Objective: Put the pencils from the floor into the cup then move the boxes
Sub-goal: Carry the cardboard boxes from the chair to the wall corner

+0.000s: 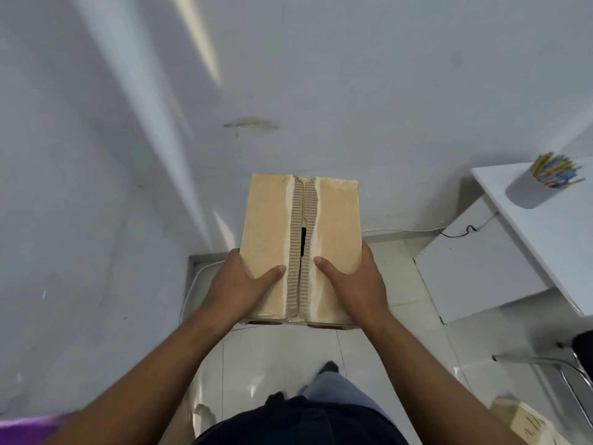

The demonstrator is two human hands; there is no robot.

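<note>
Cardboard box (300, 248) held above the tiled floor (272, 358), left hand (244, 284) and right hand (353, 281) gripping its near corners, thumbs on top. Pencils (553, 171) stand in a grey cup (531, 187) on the white desk (552, 226) against the white wall (288, 75).

The second box (529, 423) is getting cropped by the bottom edge, and the pencils (553, 171) in the cup (529, 191) are blurring together.

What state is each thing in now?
cardboard box: flaps closed, small gap at the seam, held by both hands
left hand: grips the box's left edge
right hand: grips the box's right edge
cup: upright on white table, full of pencils
second box: on the floor, partly cropped
</note>
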